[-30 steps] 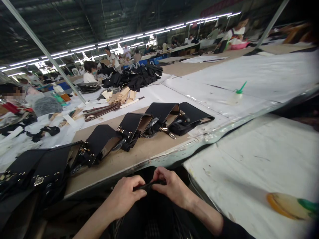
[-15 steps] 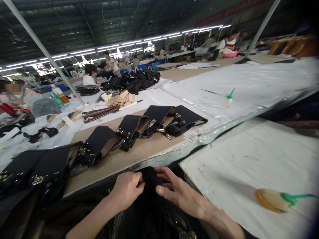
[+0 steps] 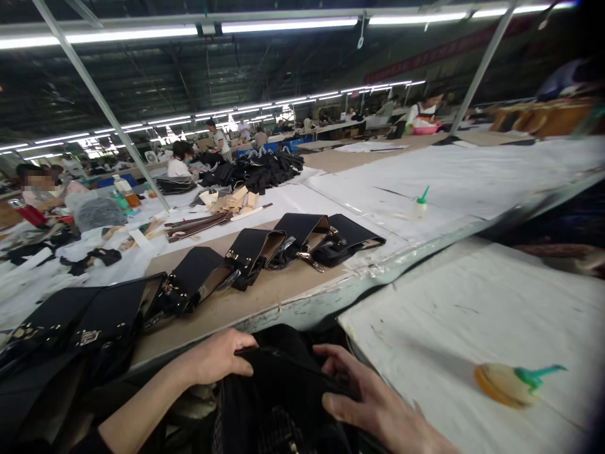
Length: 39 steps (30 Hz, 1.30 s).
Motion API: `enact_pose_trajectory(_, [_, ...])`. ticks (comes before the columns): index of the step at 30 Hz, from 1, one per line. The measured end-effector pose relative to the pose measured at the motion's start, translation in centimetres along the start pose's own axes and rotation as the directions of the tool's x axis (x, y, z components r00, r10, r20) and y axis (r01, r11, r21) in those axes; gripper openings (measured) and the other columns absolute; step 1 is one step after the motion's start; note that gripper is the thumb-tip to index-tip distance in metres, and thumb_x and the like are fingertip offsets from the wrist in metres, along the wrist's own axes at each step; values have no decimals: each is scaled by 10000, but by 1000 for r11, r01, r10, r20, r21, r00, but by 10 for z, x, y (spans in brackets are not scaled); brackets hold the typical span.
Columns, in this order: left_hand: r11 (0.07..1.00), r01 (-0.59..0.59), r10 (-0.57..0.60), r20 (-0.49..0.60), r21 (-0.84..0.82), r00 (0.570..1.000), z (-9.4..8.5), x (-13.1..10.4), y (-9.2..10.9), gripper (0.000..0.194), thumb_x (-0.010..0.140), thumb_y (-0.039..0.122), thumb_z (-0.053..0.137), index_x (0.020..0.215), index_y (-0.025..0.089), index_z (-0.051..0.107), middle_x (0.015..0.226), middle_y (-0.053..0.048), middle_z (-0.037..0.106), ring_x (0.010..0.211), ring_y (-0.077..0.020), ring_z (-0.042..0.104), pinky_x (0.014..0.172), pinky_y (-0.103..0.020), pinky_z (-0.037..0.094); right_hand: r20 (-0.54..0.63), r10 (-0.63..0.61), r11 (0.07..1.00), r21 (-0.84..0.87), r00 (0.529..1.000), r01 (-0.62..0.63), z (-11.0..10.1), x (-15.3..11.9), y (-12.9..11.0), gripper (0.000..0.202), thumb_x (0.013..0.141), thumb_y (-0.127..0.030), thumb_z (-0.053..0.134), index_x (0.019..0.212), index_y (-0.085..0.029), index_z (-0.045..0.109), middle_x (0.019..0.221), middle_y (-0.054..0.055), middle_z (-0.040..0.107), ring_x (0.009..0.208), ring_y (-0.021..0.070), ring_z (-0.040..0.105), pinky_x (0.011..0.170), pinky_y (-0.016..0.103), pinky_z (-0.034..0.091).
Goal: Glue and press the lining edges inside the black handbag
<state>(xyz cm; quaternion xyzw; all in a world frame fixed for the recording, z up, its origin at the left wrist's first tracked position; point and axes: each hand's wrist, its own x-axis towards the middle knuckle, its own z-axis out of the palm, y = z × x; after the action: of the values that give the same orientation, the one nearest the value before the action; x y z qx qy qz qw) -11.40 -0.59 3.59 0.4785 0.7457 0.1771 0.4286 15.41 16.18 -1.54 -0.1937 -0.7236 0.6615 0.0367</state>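
Note:
A black bag (image 3: 283, 372) is right in front of me, below the table edge, with its opening upward and a bit of metal hardware low at its front. My left hand (image 3: 220, 356) pinches the left side of its rim between thumb and fingers. On the opposite side, my right hand (image 3: 352, 388) curls round the rim, thumb toward me and fingers beyond. The bag's lower part is dark and runs out of view.
Several black bags with gold hardware (image 3: 198, 271) lie in a row on brown board (image 3: 283, 290). A glue bottle with a green nozzle (image 3: 505, 384) lies on the white surface to the right; another bottle (image 3: 420, 202) stands farther back. Strips, scraps and people lie beyond.
My hands have moved apart, left hand leftward and right hand slightly right and down. The bag's rim has risen and spread between them. The view has tilted upward.

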Motion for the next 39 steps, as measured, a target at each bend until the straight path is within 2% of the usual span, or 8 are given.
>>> enact_pose_trajectory(3, [999, -42, 39, 137, 17, 990, -18, -18, 12, 269, 733, 287, 719, 987, 240, 792, 896, 36, 761, 863, -226, 668, 705, -239, 442, 145, -14, 994, 105, 989, -1, -22, 9, -4, 607, 800, -359, 743, 1366, -294, 531, 1071, 27, 619, 982, 242, 603, 839, 344, 499])
enact_pose_trajectory(7, [998, -51, 40, 277, 34, 960, -21, -19, 10, 318, 710, 270, 745, 1023, 258, 799, 947, 33, 776, 867, -236, 676, 694, -245, 451, 289, -16, 976, 211, 957, -48, -21, 36, 19, 509, 769, -305, 751, 1260, -261, 625, 1074, 14, 649, 924, 206, 620, 761, 286, 483])
enact_pose_trajectory(10, [997, 10, -27, 216, 79, 976, -10, -12, 1, 293, 685, 356, 786, 946, 222, 797, 880, 24, 764, 824, -238, 667, 648, -244, 427, 240, -5, 963, 263, 971, -60, -11, 46, 36, 436, 801, -290, 722, 1230, -262, 654, 1140, 19, 679, 1012, 220, 631, 854, 307, 487])
enact_pose_trajectory(13, [997, 58, -65, 125, 54, 990, -1, -7, -1, 329, 722, 457, 756, 936, 210, 786, 880, 21, 755, 843, -241, 656, 681, -245, 432, 199, 10, 975, 217, 980, -53, -6, 45, 37, 425, 824, -316, 725, 1243, -261, 674, 1104, 21, 725, 988, 234, 657, 853, 329, 505])
enact_pose_trajectory(18, [999, -4, 6, 46, -53, 999, 6, 1, 1, 324, 860, 454, 616, 1007, 224, 789, 984, 19, 759, 931, -243, 644, 794, -261, 448, 164, 54, 965, 246, 985, -93, -3, 41, 30, 403, 831, -425, 758, 1168, -204, 750, 999, 43, 772, 903, 246, 696, 818, 345, 525])
enact_pose_trajectory(23, [992, -60, 68, 70, -107, 995, 10, 11, -10, 322, 923, 410, 557, 999, 214, 801, 977, 13, 761, 952, -240, 652, 825, -270, 449, 72, 57, 969, 237, 996, -73, 2, 42, 30, 394, 812, -472, 774, 1071, -175, 793, 977, 56, 774, 907, 256, 695, 809, 343, 518])
enact_pose_trajectory(29, [980, -54, 81, 135, -189, 988, 11, 17, -19, 277, 898, 377, 604, 1010, 219, 803, 967, 9, 765, 952, -249, 657, 809, -274, 453, 22, 133, 934, 333, 991, -132, 10, 42, 33, 399, 716, -453, 842, 988, -163, 819, 866, 54, 772, 755, 201, 663, 697, 291, 497])
enact_pose_trajectory(39, [990, -54, 64, 72, -127, 995, 17, 19, -17, 287, 880, 392, 585, 900, 189, 787, 809, 17, 692, 799, -199, 594, 713, -252, 409, -144, 200, 956, 244, 969, -162, 23, 45, 49, 245, 756, -384, 792, 852, -159, 787, 699, 3, 685, 614, 127, 555, 583, 233, 412])
